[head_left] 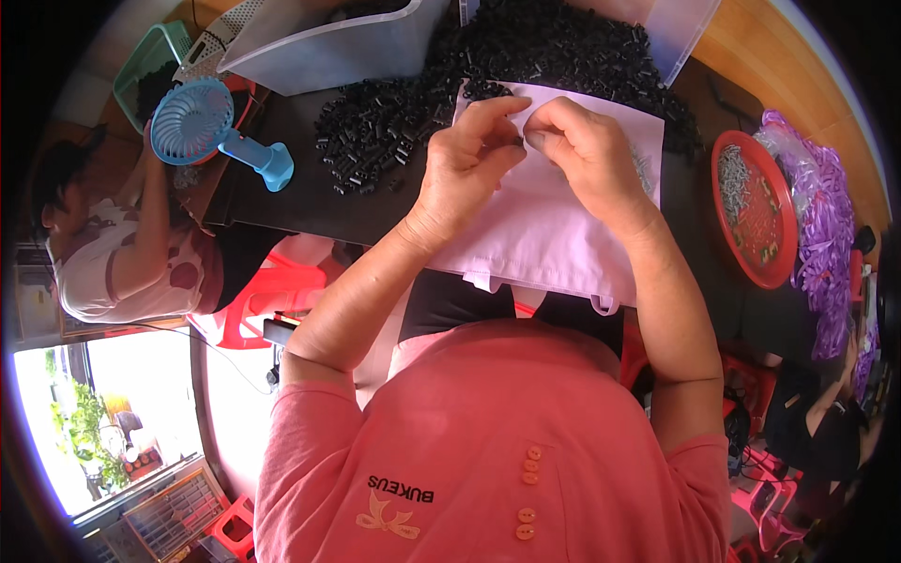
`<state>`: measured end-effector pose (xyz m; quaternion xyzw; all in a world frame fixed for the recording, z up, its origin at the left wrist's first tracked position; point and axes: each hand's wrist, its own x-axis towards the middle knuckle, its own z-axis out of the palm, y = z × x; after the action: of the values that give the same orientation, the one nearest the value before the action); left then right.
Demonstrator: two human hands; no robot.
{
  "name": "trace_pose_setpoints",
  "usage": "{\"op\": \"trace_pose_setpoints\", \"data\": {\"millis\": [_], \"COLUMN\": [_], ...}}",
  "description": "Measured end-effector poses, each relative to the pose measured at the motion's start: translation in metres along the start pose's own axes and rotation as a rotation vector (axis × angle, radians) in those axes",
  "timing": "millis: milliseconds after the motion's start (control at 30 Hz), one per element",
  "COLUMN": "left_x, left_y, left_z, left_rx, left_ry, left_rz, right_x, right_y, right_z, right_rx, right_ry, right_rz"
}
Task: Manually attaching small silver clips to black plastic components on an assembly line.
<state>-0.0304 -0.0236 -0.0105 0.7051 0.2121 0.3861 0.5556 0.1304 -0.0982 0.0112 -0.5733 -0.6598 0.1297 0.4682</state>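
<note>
My left hand [464,167] and my right hand [593,161] are raised over a pale pink cloth [554,239] with sewn loops, which hangs over the table's near edge. Both hands are closed in a pinch, their fingertips almost meeting. Whatever lies between the fingers is too small to make out; a dark speck shows at the left fingertips. Past the cloth spreads a large heap of small black cylindrical parts [563,52], some strewn to its left [366,141]. Small silvery pieces [641,169] lie on the cloth beside my right wrist.
On the right, a red round tray [786,239] holds thin silvery pieces, with purple strips [826,225] beside it. A translucent bin [324,56] stands at the back left, near a blue handheld fan [194,122]. Another person [131,244] sits at the left.
</note>
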Motion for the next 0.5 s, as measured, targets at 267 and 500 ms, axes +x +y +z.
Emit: {"op": "trace_pose_setpoints", "data": {"millis": [267, 500], "left_x": [0.007, 0.01], "left_y": [0.015, 0.009], "left_z": [-0.009, -0.006], "left_rx": [0.075, -0.178], "left_ry": [-0.153, -0.152], "left_rz": [-0.052, -0.14], "right_x": [0.001, 0.002], "right_y": [0.003, -0.001], "right_z": [-0.007, -0.001], "right_rx": [-0.174, -0.315], "right_ry": [-0.059, 0.019], "right_rz": [-0.22, -0.374]}}
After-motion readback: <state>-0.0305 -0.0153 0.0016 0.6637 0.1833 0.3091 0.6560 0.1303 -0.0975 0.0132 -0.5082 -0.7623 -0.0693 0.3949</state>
